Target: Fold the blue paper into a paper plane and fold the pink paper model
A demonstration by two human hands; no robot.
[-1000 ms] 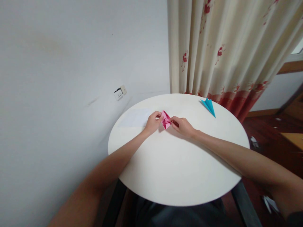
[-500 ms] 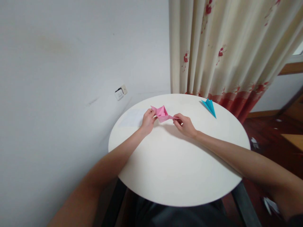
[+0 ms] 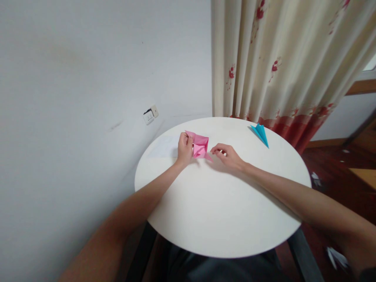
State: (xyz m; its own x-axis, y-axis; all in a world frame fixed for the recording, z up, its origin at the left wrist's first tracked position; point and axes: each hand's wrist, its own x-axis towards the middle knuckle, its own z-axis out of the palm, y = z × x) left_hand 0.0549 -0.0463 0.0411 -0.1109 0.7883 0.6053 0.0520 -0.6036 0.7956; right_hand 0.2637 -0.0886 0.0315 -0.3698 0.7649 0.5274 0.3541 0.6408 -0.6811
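Wall [image 3: 88,78] fills the left side, with a socket [image 3: 149,116] set low on it, above the rim of the desk [image 3: 223,211]. Next, a white sheet [image 3: 161,148] lies flat on the desk, its right end reaching to the left hand [image 3: 185,149]. That hand's grip is closed, thumb and fingers pinching the left side of the pink paper [image 3: 201,138]. The paper is over the middle of the far half of the desk, seemingly just above the surface. It has a folded, box-like hollow in the middle, one point by the left hand and another toward the right hand [image 3: 229,154].

Half a second ago both hands held it by opposite points. Now the right has let go and the paper has turned, its right-hand point dipping nearer the person. The left hand thus appears to carry it alone, and the handling seems to be between two holds.

The right grip is part-open, fingers loosely curled, just beside that point and apparently holding nothing.

Farther right, a blue plane [image 3: 261,135] rests near the far rim, before the curtain [image 3: 282,39].
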